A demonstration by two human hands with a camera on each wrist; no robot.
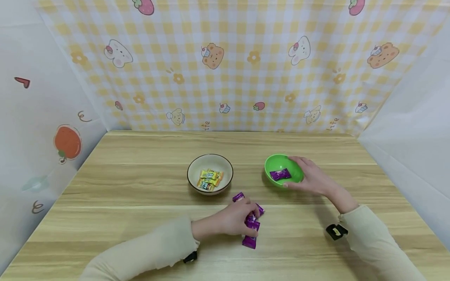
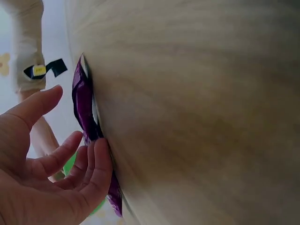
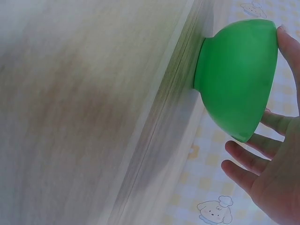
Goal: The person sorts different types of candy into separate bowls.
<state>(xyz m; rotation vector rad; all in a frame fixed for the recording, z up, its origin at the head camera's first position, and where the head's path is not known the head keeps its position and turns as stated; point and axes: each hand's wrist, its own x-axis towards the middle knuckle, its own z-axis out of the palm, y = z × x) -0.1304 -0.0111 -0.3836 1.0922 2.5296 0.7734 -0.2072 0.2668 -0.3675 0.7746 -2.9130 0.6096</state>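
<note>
Several purple-wrapped candies (image 1: 250,241) lie on the table under my left hand (image 1: 233,218). Its fingertips touch the wrappers (image 2: 83,101), while the thumb stands apart from them in the left wrist view. The hand hides part of the pile. To the right, my right hand (image 1: 314,177) grips the green bowl (image 1: 277,160) by its rim, thumb on the near side and fingers on the far side. The bowl (image 3: 239,77) stands upright on the table. Inside it lies one purple candy (image 1: 280,174).
A cream bowl with a dark rim (image 1: 191,183) stands left of the green one and holds several yellow-wrapped candies (image 1: 209,175). The wooden table (image 1: 140,164) ends at a checked cloth (image 1: 232,86) behind, with white sheets at both sides.
</note>
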